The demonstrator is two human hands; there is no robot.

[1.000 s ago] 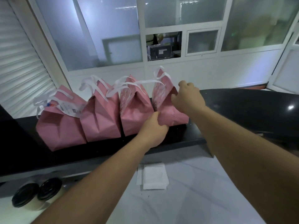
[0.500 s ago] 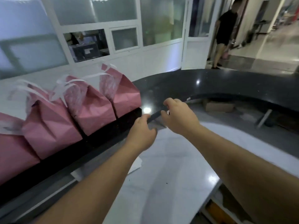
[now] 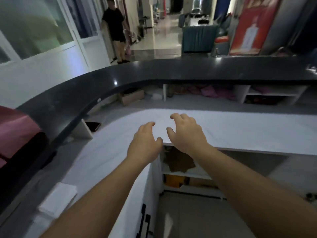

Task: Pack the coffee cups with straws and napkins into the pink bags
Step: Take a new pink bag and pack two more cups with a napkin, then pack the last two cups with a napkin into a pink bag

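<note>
**Both hands free, well away from the bags**

The left hand (image 3: 145, 143) and the right hand (image 3: 186, 133) hover side by side over the white tabletop (image 3: 240, 133), palms down, fingers loosely curled and holding nothing. They are close together but apart, the thumbs pointing toward each other over the tabletop's near edge. A second ago both hands were on the rightmost pink bag on the black ledge; half a second ago they had already let go and were drawing back from it. Now they are well clear of it.

The view has swung to the right since then. Of the row of pink bags only one pink bag (image 3: 16, 133) shows, blurred, at the far left edge on the curved black ledge (image 3: 89, 90). The two black-lidded coffee cups seen a second ago at the lower left are out of view. The stack of white napkins (image 3: 58, 200) lies on the tabletop at the lower left, just beside the left forearm.

Under the ledge, open white shelves (image 3: 271, 93) hold pinkish bundles too blurred to name, and a cardboard box (image 3: 133, 97) sits near them. Beyond the ledge a person in black (image 3: 115, 24) stands in a glossy-floored corridor, nearer to the middle of the view than half a second ago. A red poster (image 3: 250, 26) hangs at the upper right.
</note>
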